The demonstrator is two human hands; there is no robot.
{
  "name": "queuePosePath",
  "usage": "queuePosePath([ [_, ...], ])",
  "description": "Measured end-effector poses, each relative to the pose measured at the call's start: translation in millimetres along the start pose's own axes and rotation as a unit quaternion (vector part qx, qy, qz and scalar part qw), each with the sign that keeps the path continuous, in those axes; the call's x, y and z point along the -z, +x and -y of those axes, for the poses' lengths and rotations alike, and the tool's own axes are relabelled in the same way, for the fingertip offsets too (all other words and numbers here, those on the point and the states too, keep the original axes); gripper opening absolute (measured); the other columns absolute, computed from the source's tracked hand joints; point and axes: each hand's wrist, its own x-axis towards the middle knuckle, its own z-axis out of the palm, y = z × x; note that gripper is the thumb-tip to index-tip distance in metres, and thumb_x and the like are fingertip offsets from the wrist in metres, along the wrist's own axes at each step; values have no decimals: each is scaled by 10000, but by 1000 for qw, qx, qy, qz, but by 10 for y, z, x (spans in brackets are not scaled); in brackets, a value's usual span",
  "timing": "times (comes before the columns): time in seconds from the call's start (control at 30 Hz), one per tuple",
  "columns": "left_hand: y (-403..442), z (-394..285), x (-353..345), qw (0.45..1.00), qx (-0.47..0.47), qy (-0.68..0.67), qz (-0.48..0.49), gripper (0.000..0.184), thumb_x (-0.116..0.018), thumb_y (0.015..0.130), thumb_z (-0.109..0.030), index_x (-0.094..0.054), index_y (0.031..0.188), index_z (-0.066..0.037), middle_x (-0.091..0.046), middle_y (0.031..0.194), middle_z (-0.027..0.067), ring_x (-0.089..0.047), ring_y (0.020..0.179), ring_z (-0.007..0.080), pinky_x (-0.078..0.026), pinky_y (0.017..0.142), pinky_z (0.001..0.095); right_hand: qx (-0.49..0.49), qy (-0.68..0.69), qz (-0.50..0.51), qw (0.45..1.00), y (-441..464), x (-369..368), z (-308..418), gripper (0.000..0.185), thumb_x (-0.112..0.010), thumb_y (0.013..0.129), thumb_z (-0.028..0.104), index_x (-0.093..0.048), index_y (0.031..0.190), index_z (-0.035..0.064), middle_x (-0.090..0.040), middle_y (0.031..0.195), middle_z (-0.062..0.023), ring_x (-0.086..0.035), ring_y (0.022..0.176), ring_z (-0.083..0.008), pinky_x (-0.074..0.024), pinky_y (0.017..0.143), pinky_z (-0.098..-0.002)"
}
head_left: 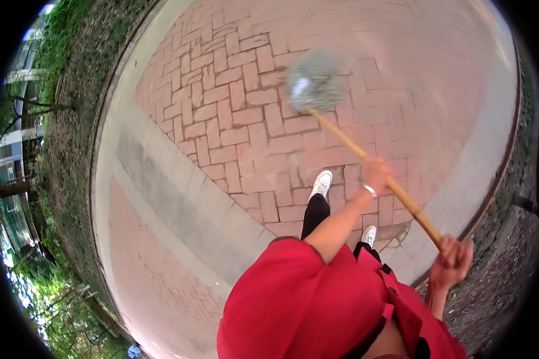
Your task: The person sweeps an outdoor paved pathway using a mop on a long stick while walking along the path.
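Out in front, my left hand (376,172), with a pale band at its wrist, is wrapped round the middle of a broom's bamboo handle (414,209). My right hand (451,262) grips the same handle near its upper end, close to my right side. From there the pole slants forward and to the left. At its far end the broom head (315,81) is over the brick paving, a grey-green smear with a bright whitish patch. Motion blur hides its bristles and whether it touches the ground.
Reddish herringbone bricks (221,107) cover the walkway, crossed by a grey concrete band (161,170). A curb borders soil and low plants (81,113) on the left. Dark soil (497,263) lies beyond the right edge. My white shoes (321,183) stand on the bricks.
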Motion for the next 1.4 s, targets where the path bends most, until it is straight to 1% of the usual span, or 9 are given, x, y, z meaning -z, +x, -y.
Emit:
queuePosePath([
  [0.1, -695, 893, 674, 993, 83, 13, -81, 103, -607, 547, -151, -511, 519, -128, -513, 574, 82, -507, 617, 297, -410, 601, 405, -111, -5, 10, 994, 6, -537, -751, 326, -440, 856, 254, -283, 594, 141, -219, 470, 46, -255, 416, -67, -345, 488, -286],
  [0.2, -1882, 1917, 1095, 973, 202, 108, -27, 94, -639, 533, -150, -553, 543, -114, -551, 620, 93, -541, 633, 309, -434, 594, 412, -238, -16, 219, 946, -138, -1130, -1575, 279, -460, 870, 197, -386, 627, 81, -347, 524, 24, -336, 440, -79, -288, 423, -229],
  [0.27, -2480, 2001, 1733, 891, 385, 191, 147, 105, -610, 673, -195, -656, 746, -135, -615, 743, 121, -595, 753, 315, -483, 683, 411, -296, -74, 334, 892, -333, -1475, -2098, 217, -453, 886, 175, -439, 702, 60, -360, 531, 16, -369, 474, -96, -346, 503, -245],
  [0.47, -3134, 1544, 2243, 840, 504, 185, 78, 178, -671, 631, -237, -657, 776, -134, -624, 760, 122, -599, 751, 322, -489, 681, 436, -377, 81, 364, 848, -502, -1898, -2099, 157, -441, 861, 146, -423, 731, 60, -345, 506, 12, -380, 477, -128, -398, 600, -312],
  [0.7, -1881, 464, 1452, 971, 213, 109, -1, 80, -621, 556, -201, -585, 609, -152, -563, 593, 85, -565, 590, 317, -447, 533, 429, -257, 147, 180, 938, 195, -623, -817, 200, -439, 852, 289, -463, 739, 126, -242, 480, 65, -255, 438, -77, -344, 540, -282],
  [0.87, -832, -690, 638, 995, -54, 60, 67, 85, -618, 567, -247, -582, 566, -171, -523, 502, 67, -553, 496, 274, -426, 471, 408, 34, 143, 288, 946, 212, 432, 698, 250, -422, 879, 223, -298, 673, 157, -229, 484, 45, -233, 450, -62, -267, 493, -221],
  [0.93, -502, -1125, 269, 982, -104, 72, 137, 82, -620, 555, -243, -575, 550, -174, -521, 489, 61, -547, 491, 277, -423, 492, 410, 128, 46, -118, 984, -197, 510, 1152, 265, -402, 899, 235, -296, 669, 158, -200, 476, 40, -201, 451, -72, -301, 520, -235],
  [1.0, -281, -1504, 44, 980, -162, 28, 115, 75, -620, 548, -210, -584, 561, -145, -546, 521, 76, -559, 510, 288, -431, 500, 401, 92, 106, 199, 970, -375, 1165, 1484, 289, -357, 921, 225, -286, 651, 147, -169, 473, 38, -172, 464, -86, -341, 594, -254],
  [1.4, 613, -713, -635, 931, -197, 73, 299, 108, -657, 547, -163, -644, 641, -111, -608, 701, 105, -580, 826, 292, -464, 736, 387, 151, 13, -174, 973, -596, -8, -45, 313, -305, 938, 191, -236, 636, 144, -150, 469, 43, -160, 470, -79, -340, 685, -265],
])
